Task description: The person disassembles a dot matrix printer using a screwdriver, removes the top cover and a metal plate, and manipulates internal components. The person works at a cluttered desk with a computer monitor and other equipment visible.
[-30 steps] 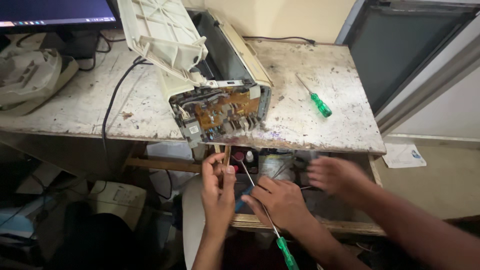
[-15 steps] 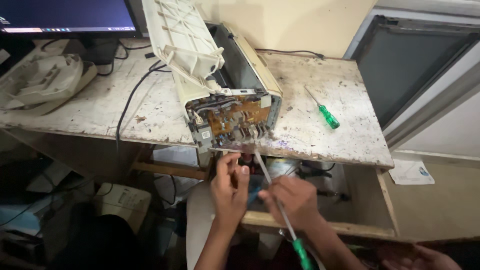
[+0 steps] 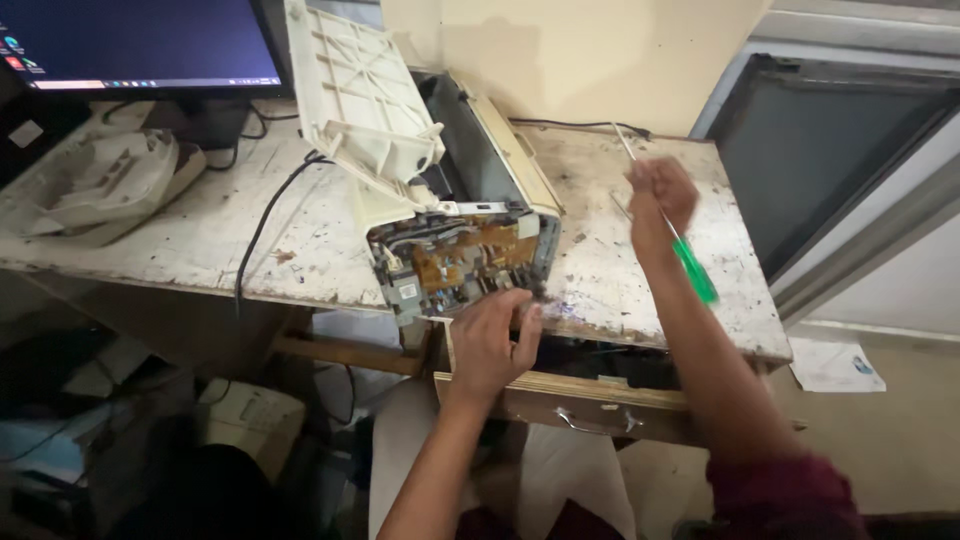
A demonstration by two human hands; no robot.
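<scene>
A cream printer (image 3: 500,170) stands on the worn white table (image 3: 200,240) with its cover (image 3: 360,110) tipped up and its brown circuit board (image 3: 460,265) exposed at the front. My left hand (image 3: 495,340) rests with spread fingers against the printer's lower front edge, just under the board. My right hand (image 3: 660,195) is raised over the table to the right of the printer, closed around a screwdriver (image 3: 695,270) with a green handle. The metal shaft points up and away. A second thin shaft beside the hand is blurred.
A lit monitor (image 3: 130,40) stands at back left, with cream plastic housing parts (image 3: 100,180) before it. A black cable (image 3: 265,220) crosses the table. A wooden drawer (image 3: 590,395) hangs open under the table. A dark framed panel (image 3: 830,160) leans at right.
My right hand has lifted from below the table edge up over the tabletop with the screwdriver. My left hand has stayed at the printer's front, fingers spreading. The view has shifted left.
</scene>
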